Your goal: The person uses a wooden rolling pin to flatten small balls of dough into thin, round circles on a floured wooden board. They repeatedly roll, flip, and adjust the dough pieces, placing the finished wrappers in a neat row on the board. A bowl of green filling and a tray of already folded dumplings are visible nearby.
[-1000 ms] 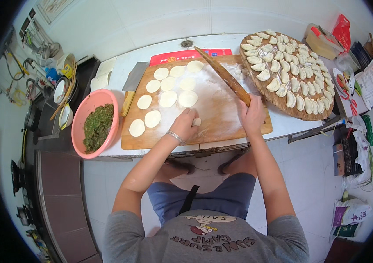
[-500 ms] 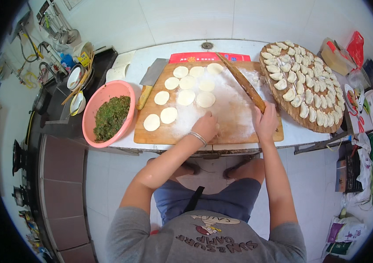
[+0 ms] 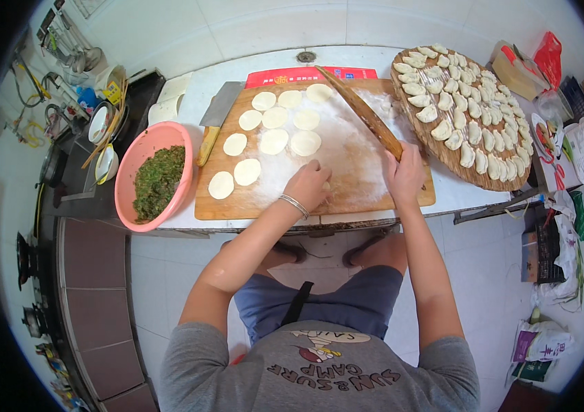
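A floured wooden board (image 3: pixel 367 202) lies before me on the white counter. My right hand (image 3: pixel 405 173) is wrapped round the near end of a long tapered wooden rolling pin (image 3: pixel 360 110), which slants away to the far left over the flour. Low at the board's middle, my left hand (image 3: pixel 309 185) rests with curled fingers; what they hold, if anything, is hidden beneath them. Several round dough wrappers (image 3: pixel 275 142) cover the board's left half. A cleaver (image 3: pixel 222 104) with a yellowish handle lies along the board's left edge.
Left of the board stands a pink basin (image 3: pixel 123 196) of chopped green filling (image 3: pixel 159 180). At right, a round wooden board (image 3: pixel 436 161) carries many folded dumplings (image 3: pixel 474 110). Bowls (image 3: pixel 101 120) with chopsticks sit far left. A red strip (image 3: pixel 257 79) lies behind the board.
The whole view has shifted slightly, so everything sits a little further left and up. The rolling pin's far end has swung slightly left. Both hands keep nearly the same places over the board.
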`<state>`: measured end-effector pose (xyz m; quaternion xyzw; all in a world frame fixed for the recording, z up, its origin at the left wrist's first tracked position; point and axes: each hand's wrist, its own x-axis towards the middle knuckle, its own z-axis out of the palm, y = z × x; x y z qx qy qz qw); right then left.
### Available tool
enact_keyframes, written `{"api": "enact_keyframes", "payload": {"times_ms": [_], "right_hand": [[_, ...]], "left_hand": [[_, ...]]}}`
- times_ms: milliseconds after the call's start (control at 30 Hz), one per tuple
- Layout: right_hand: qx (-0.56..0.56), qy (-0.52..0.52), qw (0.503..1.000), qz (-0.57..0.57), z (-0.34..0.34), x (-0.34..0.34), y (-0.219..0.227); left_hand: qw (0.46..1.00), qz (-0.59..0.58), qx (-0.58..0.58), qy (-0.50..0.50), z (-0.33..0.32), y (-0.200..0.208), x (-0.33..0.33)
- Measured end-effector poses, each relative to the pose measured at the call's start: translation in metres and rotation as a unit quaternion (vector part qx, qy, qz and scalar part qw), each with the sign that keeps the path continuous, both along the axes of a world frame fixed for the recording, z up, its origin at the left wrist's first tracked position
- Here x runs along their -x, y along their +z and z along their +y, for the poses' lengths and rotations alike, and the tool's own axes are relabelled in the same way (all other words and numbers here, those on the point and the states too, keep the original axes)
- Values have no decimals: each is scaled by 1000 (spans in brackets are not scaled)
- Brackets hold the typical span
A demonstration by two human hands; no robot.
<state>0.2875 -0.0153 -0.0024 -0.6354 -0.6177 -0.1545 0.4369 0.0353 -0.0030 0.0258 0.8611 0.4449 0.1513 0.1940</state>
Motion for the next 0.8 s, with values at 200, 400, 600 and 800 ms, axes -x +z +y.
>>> {"api": "enact_keyframes", "payload": {"times_ms": [200,400,600,800], "right_hand": [[3,-3,1000,-3,0,-1,0],[-4,4,1000,-7,1,2,0],[15,1,1000,2,1,2,1],[16,-4,1000,-4,1,-1,-2]], "left_hand": [[994,-70,-72,40,-6,-7,-1],[995,-75,-38,61,-4,-25,0],[993,-92,-38,69,-8,-23,0],[987,-105,-77,98,-14,-13,2]]}}
